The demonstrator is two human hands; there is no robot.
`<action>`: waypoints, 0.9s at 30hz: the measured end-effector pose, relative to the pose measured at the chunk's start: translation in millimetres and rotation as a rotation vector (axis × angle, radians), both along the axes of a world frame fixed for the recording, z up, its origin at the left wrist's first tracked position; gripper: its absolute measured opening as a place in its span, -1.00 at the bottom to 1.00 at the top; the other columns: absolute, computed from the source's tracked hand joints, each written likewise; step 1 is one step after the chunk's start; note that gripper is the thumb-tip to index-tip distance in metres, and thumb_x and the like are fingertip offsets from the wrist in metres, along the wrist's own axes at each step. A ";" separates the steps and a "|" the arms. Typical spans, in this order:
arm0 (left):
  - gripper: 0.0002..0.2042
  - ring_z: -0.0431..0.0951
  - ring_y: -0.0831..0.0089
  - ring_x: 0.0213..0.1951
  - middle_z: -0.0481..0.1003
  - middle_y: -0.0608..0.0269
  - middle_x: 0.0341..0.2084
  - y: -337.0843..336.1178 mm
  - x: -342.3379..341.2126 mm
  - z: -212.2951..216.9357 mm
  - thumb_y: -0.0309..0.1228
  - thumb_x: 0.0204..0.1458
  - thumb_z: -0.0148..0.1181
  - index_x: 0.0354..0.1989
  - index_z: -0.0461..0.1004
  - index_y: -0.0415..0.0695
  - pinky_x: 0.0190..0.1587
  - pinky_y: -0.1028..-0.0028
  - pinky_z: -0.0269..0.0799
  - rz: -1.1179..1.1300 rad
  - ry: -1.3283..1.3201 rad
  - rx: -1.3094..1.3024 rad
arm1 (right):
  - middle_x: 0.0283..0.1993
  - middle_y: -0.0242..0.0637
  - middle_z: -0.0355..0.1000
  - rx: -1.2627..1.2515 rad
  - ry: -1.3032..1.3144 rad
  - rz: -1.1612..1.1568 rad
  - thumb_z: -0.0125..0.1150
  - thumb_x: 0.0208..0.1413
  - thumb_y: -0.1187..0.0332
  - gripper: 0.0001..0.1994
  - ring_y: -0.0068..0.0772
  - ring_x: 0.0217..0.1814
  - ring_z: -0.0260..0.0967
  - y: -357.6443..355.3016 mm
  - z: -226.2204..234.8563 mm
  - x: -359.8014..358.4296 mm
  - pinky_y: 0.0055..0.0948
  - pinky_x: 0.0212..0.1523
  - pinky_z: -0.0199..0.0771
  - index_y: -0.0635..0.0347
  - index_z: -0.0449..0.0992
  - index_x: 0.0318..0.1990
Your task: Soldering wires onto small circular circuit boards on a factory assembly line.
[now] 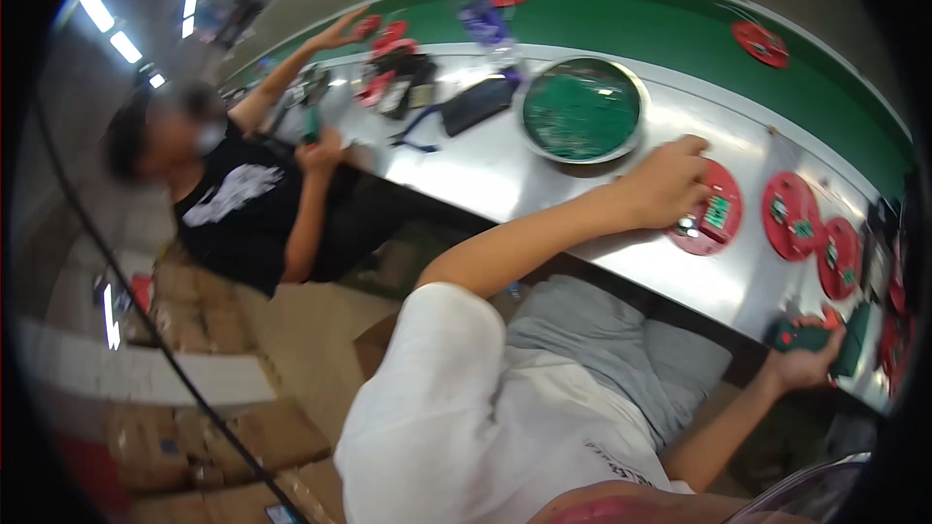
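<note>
My left hand (665, 184) reaches across the steel bench to a round red disc (720, 233) that carries a small green circuit board (716, 212). Its fingers are bent at the disc's left side, and whatever they pinch is hidden. Lower right, my right hand (804, 367) is wrapped round a dark green handheld tool (802, 336) with an orange-red part; its exact kind is unclear. Two more red discs with green boards, one (788, 215) and another (839, 258), lie between the hands. Beyond my left forearm stands a round metal bowl (639, 126) holding many green pieces.
A clear bottle (483, 24) with purple label, a dark pouch (478, 107) and blue-handled pliers (417, 134) lie left of the bowl. Red discs also sit on the green strip (641, 10) behind. At left, a co-worker (243, 194) holds a green tool. Cardboard boxes (194, 320) cover the floor.
</note>
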State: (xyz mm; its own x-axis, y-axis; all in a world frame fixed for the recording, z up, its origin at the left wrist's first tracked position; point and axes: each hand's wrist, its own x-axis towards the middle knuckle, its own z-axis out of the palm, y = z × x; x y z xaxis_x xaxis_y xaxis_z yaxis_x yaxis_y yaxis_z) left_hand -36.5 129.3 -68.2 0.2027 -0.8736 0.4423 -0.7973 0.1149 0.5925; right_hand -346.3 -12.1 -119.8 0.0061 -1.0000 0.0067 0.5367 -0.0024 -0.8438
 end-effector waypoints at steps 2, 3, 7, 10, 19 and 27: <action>-0.80 0.50 -0.16 0.02 0.39 -0.31 0.11 16.2 -3.3 5.6 -0.44 -0.01 0.26 -0.23 0.56 -0.25 0.08 0.15 0.44 0.116 -0.053 -0.037 | -0.59 -0.29 0.35 -0.011 0.064 -0.058 -0.11 0.35 0.08 -0.58 -0.43 -0.56 0.26 10.8 7.7 21.1 -0.44 -0.45 0.32 0.32 0.48 -0.13; -0.75 0.49 -0.18 0.03 0.37 -0.34 0.12 24.1 -8.7 11.0 -0.46 -0.01 0.25 -0.13 0.55 -0.25 0.09 0.14 0.44 0.213 -0.077 -0.054 | -0.62 -0.29 0.33 -0.051 0.096 -0.073 -0.11 0.35 0.11 -0.60 -0.45 -0.59 0.26 17.5 16.0 28.0 -0.45 -0.47 0.31 0.31 0.47 -0.15; -0.72 0.52 -0.09 0.00 0.49 -0.18 -0.03 36.2 5.6 33.5 -0.50 -0.02 0.24 -0.09 0.55 -0.24 0.07 0.16 0.45 0.295 -0.067 -0.146 | -0.32 -0.24 0.42 -0.084 0.120 -0.113 -0.10 0.36 0.14 -0.65 -0.51 -0.53 0.28 25.4 26.6 26.5 -0.48 -0.49 0.30 0.29 0.45 -0.13; -0.85 0.54 0.03 -0.15 0.56 -0.01 -0.32 38.8 51.9 40.7 -0.48 -0.03 0.25 -0.28 0.60 -0.25 -0.04 0.15 0.46 0.501 -0.251 0.030 | -0.24 -0.23 0.43 -0.083 0.124 -0.077 -0.10 0.36 0.16 -0.66 -0.52 -0.51 0.29 23.8 25.9 20.1 -0.48 -0.50 0.30 0.29 0.44 -0.13; -0.86 0.56 0.00 -0.17 0.55 -0.02 -0.29 29.6 96.7 23.9 -0.44 -0.03 0.16 -0.37 0.60 -0.22 -0.07 0.12 0.50 0.642 -0.274 0.360 | -0.28 -0.14 0.43 -0.096 0.150 -0.093 -0.09 0.35 0.20 -0.68 -0.47 -0.60 0.30 22.0 27.2 24.3 -0.45 -0.55 0.35 0.35 0.42 -0.15; -0.87 0.63 0.31 -0.40 0.62 0.05 -0.46 43.0 112.4 24.4 -0.46 0.08 0.22 -0.30 0.58 -0.28 -0.25 0.39 0.50 0.607 0.099 -0.059 | -0.26 -0.13 0.43 -0.141 0.152 -0.068 -0.04 0.33 0.20 -0.70 -0.49 -0.59 0.34 22.1 27.9 25.6 -0.47 -0.58 0.37 0.34 0.38 -0.14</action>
State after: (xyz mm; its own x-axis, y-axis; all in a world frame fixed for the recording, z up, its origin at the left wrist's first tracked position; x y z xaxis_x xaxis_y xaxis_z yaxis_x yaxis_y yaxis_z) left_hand 75.9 172.3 -43.9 0.6987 -0.5639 0.4402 -0.6724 -0.3075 0.6733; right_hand -320.6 10.0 -91.9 -0.0498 -0.9874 0.1504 0.3974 -0.1578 -0.9040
